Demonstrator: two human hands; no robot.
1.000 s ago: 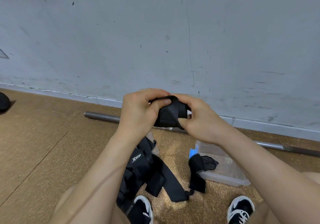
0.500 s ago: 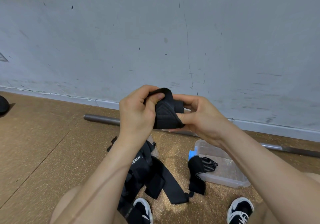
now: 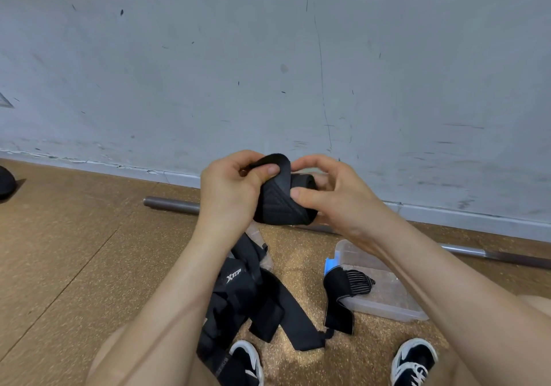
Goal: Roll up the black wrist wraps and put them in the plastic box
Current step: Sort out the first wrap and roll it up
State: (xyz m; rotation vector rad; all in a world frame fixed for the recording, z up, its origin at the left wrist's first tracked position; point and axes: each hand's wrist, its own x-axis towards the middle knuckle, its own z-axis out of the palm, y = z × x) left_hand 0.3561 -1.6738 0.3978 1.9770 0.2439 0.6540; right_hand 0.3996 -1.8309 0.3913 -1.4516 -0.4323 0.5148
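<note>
Both my hands hold a rolled black wrist wrap (image 3: 283, 204) in the air in front of the wall. My left hand (image 3: 229, 195) pinches the wrap's loose end over the top of the roll with thumb and fingers. My right hand (image 3: 334, 198) grips the roll from the right, its thumb pressed on the front. On the floor below, a clear plastic box (image 3: 384, 299) lies to the right, with another black wrap (image 3: 343, 293) draped over its near-left rim. A pile of loose black wraps (image 3: 253, 305) lies between my knees.
A metal barbell bar (image 3: 173, 204) lies along the foot of the grey wall (image 3: 268, 58). My two black-and-white shoes (image 3: 414, 362) rest on the cork floor. A dark object (image 3: 6, 180) sits at the far left edge.
The left hand has pulled the wrap's end further over the top of the roll. The right hand's fingers have closed round the roll's right side, its thumb moving onto the front.
</note>
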